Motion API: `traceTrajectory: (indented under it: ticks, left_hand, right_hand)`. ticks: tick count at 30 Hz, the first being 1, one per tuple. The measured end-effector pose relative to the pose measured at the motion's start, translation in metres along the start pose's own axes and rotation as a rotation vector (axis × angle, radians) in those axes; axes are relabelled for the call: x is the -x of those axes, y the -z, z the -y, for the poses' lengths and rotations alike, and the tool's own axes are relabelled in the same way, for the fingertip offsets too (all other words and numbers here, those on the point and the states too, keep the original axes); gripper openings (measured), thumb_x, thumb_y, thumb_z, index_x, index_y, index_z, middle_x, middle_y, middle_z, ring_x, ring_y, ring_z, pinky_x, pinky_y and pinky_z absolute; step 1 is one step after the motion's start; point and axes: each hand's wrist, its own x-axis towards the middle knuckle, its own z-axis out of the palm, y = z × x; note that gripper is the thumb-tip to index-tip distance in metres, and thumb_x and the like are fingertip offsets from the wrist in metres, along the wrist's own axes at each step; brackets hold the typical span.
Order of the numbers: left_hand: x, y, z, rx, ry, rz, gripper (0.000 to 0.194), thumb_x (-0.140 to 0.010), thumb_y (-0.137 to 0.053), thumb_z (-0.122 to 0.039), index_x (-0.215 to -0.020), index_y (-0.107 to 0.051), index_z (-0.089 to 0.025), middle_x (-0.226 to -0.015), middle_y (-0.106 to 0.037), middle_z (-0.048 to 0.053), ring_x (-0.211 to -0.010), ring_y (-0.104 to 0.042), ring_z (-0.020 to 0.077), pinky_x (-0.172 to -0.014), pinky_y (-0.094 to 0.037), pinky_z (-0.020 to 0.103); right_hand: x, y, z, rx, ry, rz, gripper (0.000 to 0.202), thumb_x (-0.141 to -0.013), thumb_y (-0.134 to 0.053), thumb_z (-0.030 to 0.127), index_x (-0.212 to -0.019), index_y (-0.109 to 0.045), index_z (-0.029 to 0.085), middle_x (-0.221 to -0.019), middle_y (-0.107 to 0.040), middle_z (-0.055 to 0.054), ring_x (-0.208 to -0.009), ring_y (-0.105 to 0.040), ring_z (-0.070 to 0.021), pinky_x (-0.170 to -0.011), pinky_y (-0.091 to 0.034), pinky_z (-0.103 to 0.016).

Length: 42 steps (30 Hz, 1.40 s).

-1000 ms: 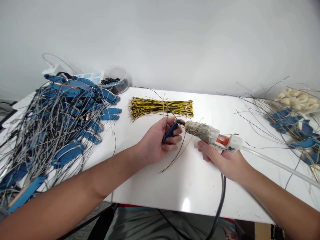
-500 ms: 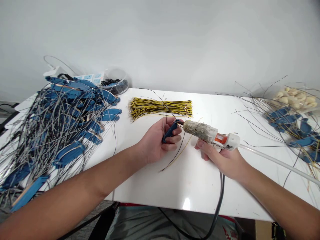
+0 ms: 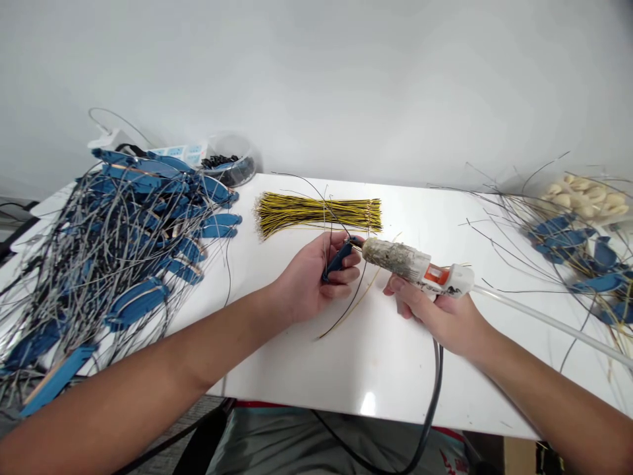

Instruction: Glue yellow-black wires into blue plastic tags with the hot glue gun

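Note:
A small blue plastic part (image 3: 337, 261) with thin wires trailing from it is held in my left hand (image 3: 316, 274), its fingers closed around the piece. My right hand (image 3: 440, 313) grips a hot glue gun (image 3: 403, 260), whose barrel is coated in old glue. The gun's nozzle meets the upper end of the blue part, and I cannot tell whether glue is flowing. A clear glue stick (image 3: 544, 321) sticks out of the gun's rear. Behind my left hand lies a bundle of yellow and black wires (image 3: 319, 214).
A tangled heap of blue parts with grey wires (image 3: 133, 218) covers the table's left side. Behind it stands a clear tub (image 3: 237, 165) of small black pieces. More wired blue parts (image 3: 564, 237) and a bag of cream-coloured pieces (image 3: 586, 196) lie at the right. The gun's black cable (image 3: 435, 396) hangs over the front edge.
Both hands stay almost where they were, the nozzle still at the blue part's upper end. The view has shifted very slightly.

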Motion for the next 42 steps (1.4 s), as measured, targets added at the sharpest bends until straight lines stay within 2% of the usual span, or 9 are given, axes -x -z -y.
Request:
traceTrajectory:
  ticks: [9,16,23,34,42]
  left_hand:
    - [-0.001,0.002,0.001,0.017,0.003,0.018,0.014,-0.095,-0.056,-0.025,-0.086,-0.059,-0.014,-0.073,-0.034,-0.003,-0.049,-0.025,0.0058,-0.033,-0.015,0.011]
    - [-0.001,0.002,0.001,0.01,0.002,0.025,0.015,-0.095,-0.056,-0.025,-0.086,-0.058,-0.013,-0.074,-0.033,-0.003,-0.049,-0.024,0.0055,-0.034,-0.015,0.011]
    - [-0.001,0.002,0.001,0.01,0.006,0.029,0.014,-0.095,-0.057,-0.025,-0.086,-0.059,-0.014,-0.073,-0.034,-0.003,-0.049,-0.025,0.0055,-0.033,-0.016,0.011]
    - [0.0,0.001,0.001,-0.007,0.001,0.02,0.013,-0.094,-0.058,-0.025,-0.087,-0.059,-0.014,-0.073,-0.032,-0.003,-0.048,-0.024,0.0055,-0.034,-0.015,0.011]
    - [0.0,0.002,0.001,0.0,0.005,0.029,0.014,-0.095,-0.057,-0.026,-0.088,-0.06,-0.014,-0.073,-0.032,-0.003,-0.049,-0.023,0.0057,-0.034,-0.015,0.011]
  right_hand:
    - [0.0,0.003,0.001,0.064,-0.018,0.022,0.039,-0.107,-0.054,0.054,-0.09,-0.061,0.019,-0.077,-0.063,-0.002,-0.062,-0.058,-0.0138,-0.06,-0.049,-0.031]
    - [0.001,0.002,0.0,0.118,-0.025,0.005,0.042,-0.108,-0.054,0.052,-0.08,-0.059,0.021,-0.066,-0.06,-0.001,-0.076,-0.067,-0.0187,-0.063,-0.051,-0.029]
    - [0.0,0.003,0.004,0.141,-0.001,0.002,0.039,-0.109,-0.054,0.05,-0.084,-0.062,0.02,-0.065,-0.061,-0.001,-0.065,-0.063,-0.0155,-0.06,-0.05,-0.028]
    - [0.003,0.002,-0.005,0.092,-0.052,-0.009,0.041,-0.107,-0.055,0.056,-0.091,-0.063,0.02,-0.067,-0.061,0.0,-0.064,-0.062,-0.0148,-0.058,-0.051,-0.027]
    - [0.002,0.002,-0.004,0.092,-0.089,-0.017,0.045,-0.106,-0.056,0.058,-0.083,-0.061,0.02,-0.066,-0.06,0.0,-0.063,-0.062,-0.0143,-0.058,-0.051,-0.027]
